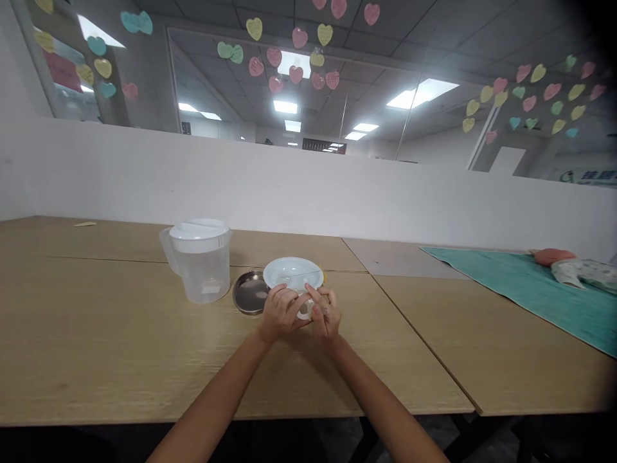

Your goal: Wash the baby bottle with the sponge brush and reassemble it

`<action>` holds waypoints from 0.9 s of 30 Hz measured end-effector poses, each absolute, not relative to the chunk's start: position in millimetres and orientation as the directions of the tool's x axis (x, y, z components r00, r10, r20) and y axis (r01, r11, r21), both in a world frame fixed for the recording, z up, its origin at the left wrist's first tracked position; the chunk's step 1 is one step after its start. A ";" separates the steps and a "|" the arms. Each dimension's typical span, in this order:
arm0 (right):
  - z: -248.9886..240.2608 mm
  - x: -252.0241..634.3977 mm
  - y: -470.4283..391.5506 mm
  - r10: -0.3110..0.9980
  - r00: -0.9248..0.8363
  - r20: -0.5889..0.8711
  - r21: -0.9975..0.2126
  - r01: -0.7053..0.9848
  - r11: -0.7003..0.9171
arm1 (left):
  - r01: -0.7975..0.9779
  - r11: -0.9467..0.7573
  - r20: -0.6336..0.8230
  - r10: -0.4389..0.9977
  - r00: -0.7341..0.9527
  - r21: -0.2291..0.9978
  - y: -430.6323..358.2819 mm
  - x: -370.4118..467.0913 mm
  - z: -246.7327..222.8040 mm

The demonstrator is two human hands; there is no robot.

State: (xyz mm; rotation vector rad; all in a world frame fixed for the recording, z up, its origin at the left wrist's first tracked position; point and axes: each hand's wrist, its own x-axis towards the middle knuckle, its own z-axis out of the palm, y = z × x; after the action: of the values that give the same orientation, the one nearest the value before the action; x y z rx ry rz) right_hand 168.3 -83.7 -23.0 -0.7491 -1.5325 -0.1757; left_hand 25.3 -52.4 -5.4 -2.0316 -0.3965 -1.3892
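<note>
My left hand (280, 313) and my right hand (328, 316) come together just in front of a white bowl (276, 269). Between them is a small clear-and-white object (304, 311), partly covered by my fingers, so its kind does not show. The fingers of both hands are closed around it. The white bowl stands right behind my fingertips, its lower part hidden by them. A round metal dish (249, 294) lies to the left of the bowl, close to my left hand.
To the left stands a clear plastic pitcher (205, 273) with a white lid. On the right, a green cloth (525, 283) carries an orange-red item (554, 256) and a patterned fabric piece (585, 272). A low wall (289, 186) with glass above borders the wooden table (120, 360).
</note>
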 end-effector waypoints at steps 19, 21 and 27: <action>-21.2 216.2 -31.3 0.635 0.465 0.617 -0.768 0.531 0.357 | 0.818 -0.524 0.792 0.591 0.150 0.236 -15.8 -1.4 -9.8; -29.1 217.9 -23.3 0.697 0.324 0.639 -0.718 0.576 0.390 | 0.820 -0.508 0.754 0.639 0.154 0.263 -13.3 -0.6 -14.1; -40.1 219.5 -11.2 0.728 0.104 0.677 -0.570 0.700 0.430 | 0.822 -0.479 0.687 0.710 0.156 0.307 -9.8 1.2 -18.7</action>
State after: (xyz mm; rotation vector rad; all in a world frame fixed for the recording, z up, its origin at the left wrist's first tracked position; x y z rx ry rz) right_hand 219.5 -11.2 -40.1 -1.2812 -1.6069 0.0328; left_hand 1.2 -9.8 -18.7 -2.2795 -1.5230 -1.2263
